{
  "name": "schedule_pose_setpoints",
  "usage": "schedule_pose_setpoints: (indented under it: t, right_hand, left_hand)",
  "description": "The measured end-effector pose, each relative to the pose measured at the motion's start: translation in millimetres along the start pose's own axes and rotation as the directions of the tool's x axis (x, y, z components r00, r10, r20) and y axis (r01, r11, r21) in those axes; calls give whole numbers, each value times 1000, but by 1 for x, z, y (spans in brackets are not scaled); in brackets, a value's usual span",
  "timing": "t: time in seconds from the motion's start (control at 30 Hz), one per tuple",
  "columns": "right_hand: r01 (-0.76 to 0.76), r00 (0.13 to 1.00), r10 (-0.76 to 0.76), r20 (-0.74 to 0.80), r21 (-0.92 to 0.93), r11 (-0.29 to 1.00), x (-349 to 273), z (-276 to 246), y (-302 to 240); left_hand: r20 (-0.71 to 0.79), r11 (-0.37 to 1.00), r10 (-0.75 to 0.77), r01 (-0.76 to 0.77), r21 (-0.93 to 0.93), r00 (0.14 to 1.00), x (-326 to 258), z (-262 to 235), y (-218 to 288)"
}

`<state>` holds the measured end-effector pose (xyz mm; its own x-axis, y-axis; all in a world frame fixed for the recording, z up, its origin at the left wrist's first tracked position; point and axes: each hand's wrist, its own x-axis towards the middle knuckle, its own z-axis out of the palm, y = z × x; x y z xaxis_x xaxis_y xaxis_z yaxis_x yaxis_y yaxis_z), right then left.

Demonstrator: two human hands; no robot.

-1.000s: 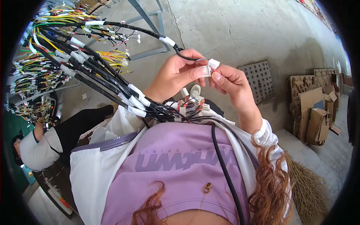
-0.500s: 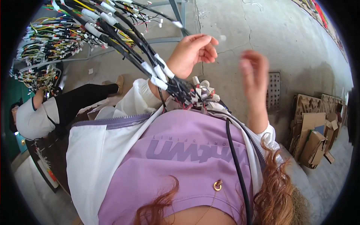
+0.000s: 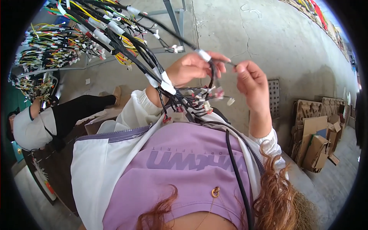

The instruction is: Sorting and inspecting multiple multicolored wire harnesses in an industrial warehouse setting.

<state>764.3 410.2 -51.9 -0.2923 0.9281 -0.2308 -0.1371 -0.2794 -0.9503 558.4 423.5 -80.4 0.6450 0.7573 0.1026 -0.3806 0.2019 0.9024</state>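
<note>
My left hand point(image 3: 191, 69) is closed around one branch of a black wire harness point(image 3: 184, 39), near a white label point(image 3: 204, 56) wrapped on it. Past the label that branch bends down between the fingers. To its right, my right hand point(image 3: 252, 81) pinches a thin dark strand point(image 3: 233, 64) between thumb and forefinger. The strand reaches across to the left fingertips; whether it is wire or tape I cannot tell. Other taped branches point(image 3: 132, 57) of the bundle cross my left forearm. Their ends, with white and red connectors point(image 3: 203, 97), hang in front of my chest.
More harnesses with yellow, green and black wires point(image 3: 53, 46) hang on a grey metal frame point(image 3: 174, 23) at the left. A co-worker point(image 3: 34, 126) is beside them. Flattened cardboard boxes point(image 3: 316, 142) lean at the right, near a perforated plate point(image 3: 273, 96) on the concrete floor.
My left hand, earlier curled without that branch in it, now grips the labelled branch. My right hand has come in from the right and lowered slightly, closing on the thin strand.
</note>
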Motion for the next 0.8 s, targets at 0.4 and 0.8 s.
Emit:
schedule_pose_setpoints:
  t: [0.4,0.8]
  right_hand:
    - [-15,994,-5,108,186,982,-24,-19,13]
    - [194,957,-238,164,249,949,-44,-18,16]
  left_hand:
    - [-305,998,55,-49,30,951,1,22,17]
    - [-221,970,136,-175,-168,966,-2,21,12]
